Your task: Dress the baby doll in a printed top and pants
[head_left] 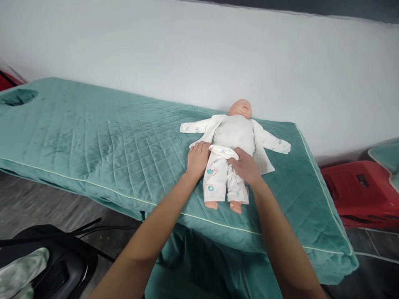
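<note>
A baby doll [235,132] lies on its back on a green quilted massage bed [124,137], its head toward the wall. Its white printed jacket [269,141] is spread wide open at the front, with both sleeves stretched outward. Printed white baby pants [215,174] cover its legs, and the bare feet stick out below. At the waistband's left side, my left hand [198,158] is closed on the pants. My right hand [245,165] grips the waistband on the other side, thumb over the cloth. The fingertips of both hands are partly hidden.
A white wall [156,50] runs behind the bed. To the right stands a red plastic chair [358,191]. At the lower left is a black chair [71,257] with a patterned cloth [26,265] on it. The bed has a face hole [18,96] at its far left end.
</note>
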Motion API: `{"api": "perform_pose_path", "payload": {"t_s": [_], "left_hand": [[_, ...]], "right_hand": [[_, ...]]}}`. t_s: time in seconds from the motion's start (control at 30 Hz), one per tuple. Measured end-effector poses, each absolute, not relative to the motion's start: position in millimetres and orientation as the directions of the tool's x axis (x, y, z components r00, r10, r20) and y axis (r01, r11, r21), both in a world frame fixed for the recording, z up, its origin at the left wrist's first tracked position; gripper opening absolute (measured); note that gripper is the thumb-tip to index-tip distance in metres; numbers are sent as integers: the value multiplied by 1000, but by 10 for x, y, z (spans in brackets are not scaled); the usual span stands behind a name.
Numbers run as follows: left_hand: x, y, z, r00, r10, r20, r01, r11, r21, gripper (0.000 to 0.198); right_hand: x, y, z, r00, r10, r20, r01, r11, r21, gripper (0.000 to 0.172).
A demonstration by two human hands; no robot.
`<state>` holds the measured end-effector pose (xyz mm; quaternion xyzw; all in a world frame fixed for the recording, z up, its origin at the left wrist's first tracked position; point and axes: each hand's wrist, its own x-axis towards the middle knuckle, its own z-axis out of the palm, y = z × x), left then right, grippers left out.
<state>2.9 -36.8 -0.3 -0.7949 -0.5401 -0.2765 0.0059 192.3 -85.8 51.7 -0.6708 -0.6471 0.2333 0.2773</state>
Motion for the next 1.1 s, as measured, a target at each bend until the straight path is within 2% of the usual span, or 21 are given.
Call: {"api": "perform_pose_path", "payload": {"t_s": [0.1,0.2,0.3,0.4,0.57,0.67,0.77,0.83,0.93,1.0,1.1], "left_hand": [[26,-376,0,267,858,439,877,-405,258,25],[21,-383,-3,278,858,431,883,-405,236,25],[10,-394,-10,289,851,439,870,-425,251,22],[-6,-405,-20,300,835,461,833,-465,301,21],[-21,-406,-31,294,820,491,748,-517,416,25],[-35,-395,-39,290,809,511,655,-557,511,31],[-67,-386,-47,264,794,547,483,-600,638,39],[-97,-388,-45,206,829,519,362,-558,747,41],[-149,-402,-22,116,919,377,194,-394,899,36],[-182,-405,7,113,943,312,99,-323,941,29],[-211,-371,73,164,953,253,-8,-255,967,18]], "right_hand": [[1936,-903,523,1,999,33,670,24,-742,9],[1967,-957,543,-109,994,2,567,63,-822,27],[1981,-984,565,-167,985,-38,587,68,-807,35],[1967,-978,573,-158,986,-47,654,68,-754,28],[1934,-948,559,-61,998,17,686,54,-725,13],[1924,-943,542,-45,998,33,692,55,-720,11],[1925,-973,519,-49,998,38,645,61,-762,13],[1946,-1004,513,-82,996,39,569,79,-818,21],[2049,-1014,558,-214,976,45,403,130,-906,33],[2169,-971,644,-282,958,52,340,150,-928,33],[2358,-848,823,-338,941,-14,350,111,-930,32]]}}
